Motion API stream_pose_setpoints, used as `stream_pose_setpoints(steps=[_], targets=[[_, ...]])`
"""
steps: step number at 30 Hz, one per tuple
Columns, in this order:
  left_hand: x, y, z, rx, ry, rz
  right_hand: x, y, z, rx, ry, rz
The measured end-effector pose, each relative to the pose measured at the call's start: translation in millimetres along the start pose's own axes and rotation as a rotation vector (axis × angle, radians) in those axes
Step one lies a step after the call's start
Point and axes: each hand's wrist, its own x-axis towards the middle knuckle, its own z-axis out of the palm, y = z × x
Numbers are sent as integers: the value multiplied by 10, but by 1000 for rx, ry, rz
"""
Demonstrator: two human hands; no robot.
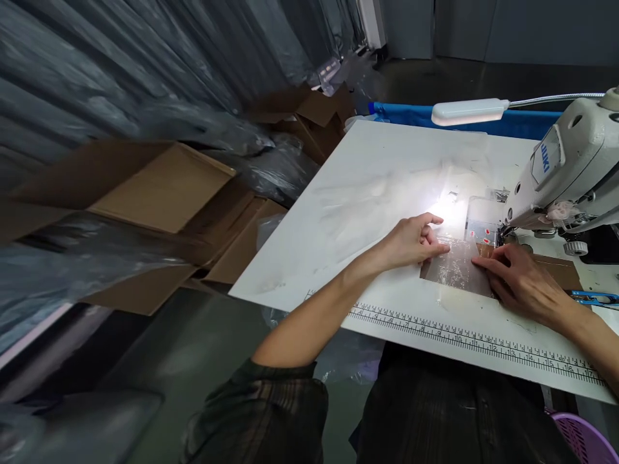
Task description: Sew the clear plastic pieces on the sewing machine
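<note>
A clear, shiny plastic sheet (454,269) lies on the white sewing table, a brownish strip showing along its lower left edge. My left hand (414,242) is at its upper left corner, index finger raised and thumb against the other curled fingers, which hold the sheet's edge. At the right edge, close to the needle area, my right hand (522,278) is bent with thumb and fingers gripping the sheet. Its fingertips are partly hidden. Right above that hand stands the white JUKI sewing machine (561,167), its presser foot beside my fingers.
A lit lamp (469,112) on a flexible neck hangs over the table (338,212), which has a printed ruler (454,338) along its front edge. Blue snips (594,298) lie at the right. Open cardboard boxes (164,187) with plastic wrapping stand left. A purple basket (583,438) is below.
</note>
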Motion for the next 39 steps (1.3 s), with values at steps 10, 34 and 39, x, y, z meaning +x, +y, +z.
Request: stream_pose_setpoints(steps=[10, 34, 39], targets=[[23, -2, 331, 147, 67, 198, -115, 152, -111, 126, 54, 125], [44, -83, 199, -112, -15, -25, -210, 164, -26, 183, 78, 169], [61, -85, 275, -78, 57, -21, -214, 162, -105, 273, 34, 230]])
